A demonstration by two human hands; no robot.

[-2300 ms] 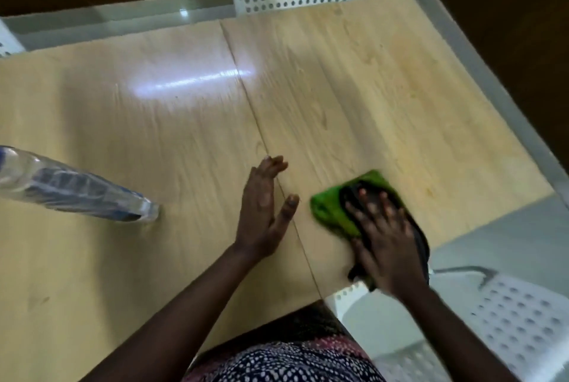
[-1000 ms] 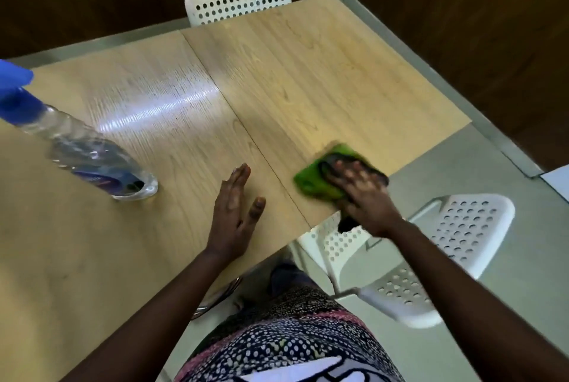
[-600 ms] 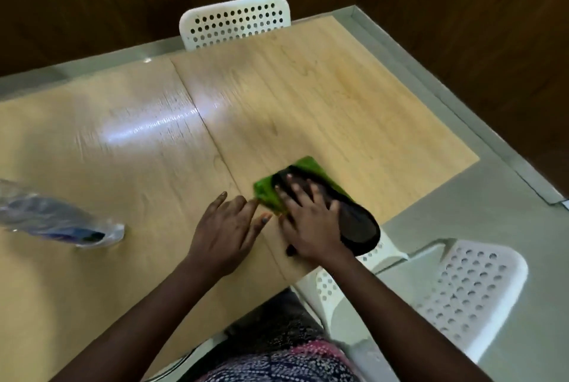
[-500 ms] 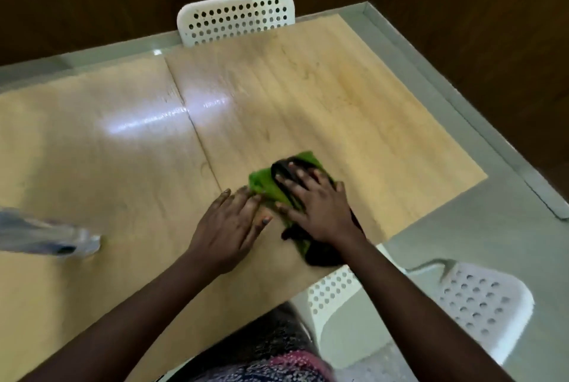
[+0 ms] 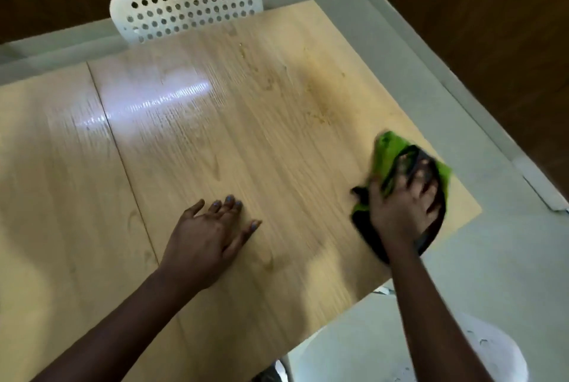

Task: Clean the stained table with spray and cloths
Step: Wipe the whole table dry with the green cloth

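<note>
Cloth (image 5: 391, 150) — under right hand (image 5: 403, 206) fingers

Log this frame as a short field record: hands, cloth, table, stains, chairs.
left hand: flat on the table, fingers straight, holds nothing
right hand: presses on the cloth, fingers spread
cloth: green and black, near the table's right edge, blurred by motion
table: light wood, seam down the left part, glare patch at the far side
stains: faint yellowish marks beyond the cloth, toward the far right corner
far chair: white, perforated back, at the far edge
near chair: white, lower right, partly seen
spray: not in view
</note>
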